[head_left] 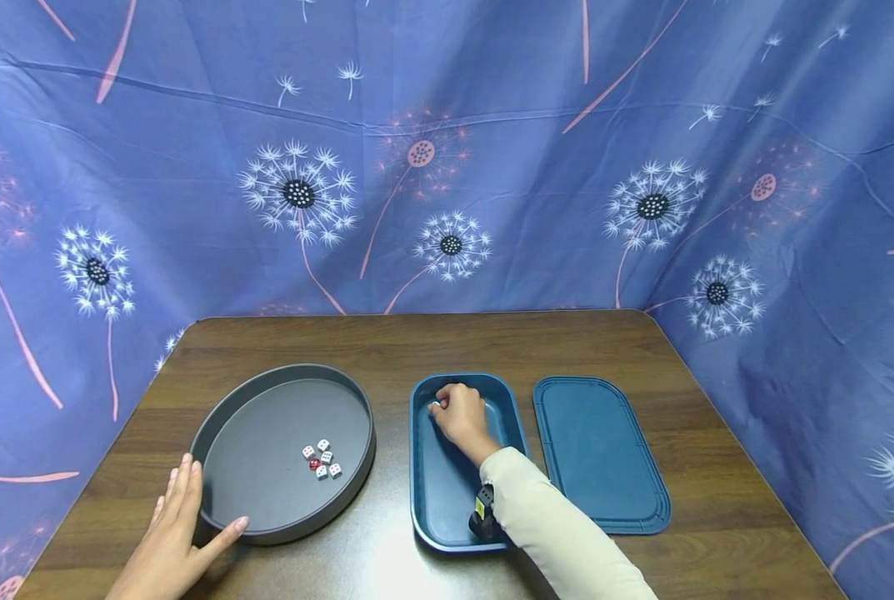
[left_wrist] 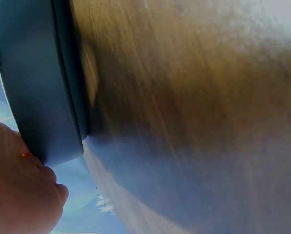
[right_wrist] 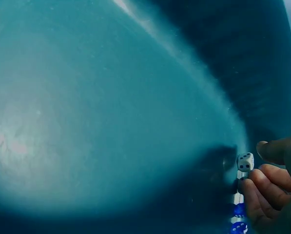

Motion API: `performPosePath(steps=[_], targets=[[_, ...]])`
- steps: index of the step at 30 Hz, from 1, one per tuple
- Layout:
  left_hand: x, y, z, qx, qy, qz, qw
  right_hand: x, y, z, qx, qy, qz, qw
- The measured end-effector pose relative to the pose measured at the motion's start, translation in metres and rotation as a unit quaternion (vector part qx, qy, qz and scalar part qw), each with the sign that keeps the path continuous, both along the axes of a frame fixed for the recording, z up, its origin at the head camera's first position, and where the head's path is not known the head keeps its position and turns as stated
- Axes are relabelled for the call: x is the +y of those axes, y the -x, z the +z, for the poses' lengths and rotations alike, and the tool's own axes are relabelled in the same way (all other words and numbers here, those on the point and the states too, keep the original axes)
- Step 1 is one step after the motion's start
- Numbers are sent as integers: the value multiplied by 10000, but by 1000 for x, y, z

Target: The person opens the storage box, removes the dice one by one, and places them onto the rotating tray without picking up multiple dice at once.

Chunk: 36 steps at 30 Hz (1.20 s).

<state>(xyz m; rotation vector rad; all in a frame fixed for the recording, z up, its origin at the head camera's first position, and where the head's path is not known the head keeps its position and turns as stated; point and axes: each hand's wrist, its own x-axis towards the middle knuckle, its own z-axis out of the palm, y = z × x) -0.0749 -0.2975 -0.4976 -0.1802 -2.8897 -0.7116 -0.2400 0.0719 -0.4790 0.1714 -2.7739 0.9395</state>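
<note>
Hidden by the curled right hand (head_left: pixel 460 414) in the head view: whatever sits under it at the far end of the blue tray (head_left: pixel 426 467). Only a pale speck at the fingertips there. Clearer from the right wrist: a white die (right_wrist: pixel 245 162) with dark pips, pinched between thumb and curled fingers (right_wrist: pixel 262 187), close above the tray's glossy teal floor, near the dark far wall. Cannot tell whether the die touches the floor. Two blue shapes with white dots (right_wrist: pixel 239 219) below the fingers, cut off at the frame's bottom edge, too blurred to name for certain. Cream sleeve (head_left: pixel 559 533) over the forearm, a small black device on the wrist over the tray's near end, only partly visible.

Left hand (head_left: pixel 172 533) cut off at the bottom edge, flat on the wooden table (head_left: pixel 432 342), fingers straight and resting against the outer wall of the round grey tray (head_left: pixel 214 425), thumb along its near rim, gripping nothing. Left wrist view blurred: only the tray's dark side wall (left_wrist: pixel 38 83), a bit of palm and streaked wood grain.

Inside the round tray, right of centre, a small cluster of dice (head_left: pixel 322 459): several white, one red, pips too small to read. Flat blue lid (head_left: pixel 600 454) lying just right of the blue tray, apart from it. Blue dandelion-print cloth (head_left: pixel 447 167) around the table on three sides.
</note>
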Motion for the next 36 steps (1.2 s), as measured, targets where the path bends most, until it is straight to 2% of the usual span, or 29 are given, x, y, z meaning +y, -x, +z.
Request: performPosePath(steps=[7,13,21,29,33,36], targets=[[2,-1,3,40,-10,11,10000,-3,0,-4,203,-159,-30,9997],[2,-1,4,60,-32,1,10000,-4,0,-4,-3,-248,-198,9995],[2,-2,5,-85,6,18,10000,-3,2,-6,-224,-368,-304,9986],[2,-2,5,-68,11,52,10000,0,4,-9,23,-368,-211,9991],[2,-2,5,-90,39,60,9999,2,3,-3,168,-314,-186,9992],[2,-1,4,-134,50,53,9999,4,2,7,201,-255,-157,9993]])
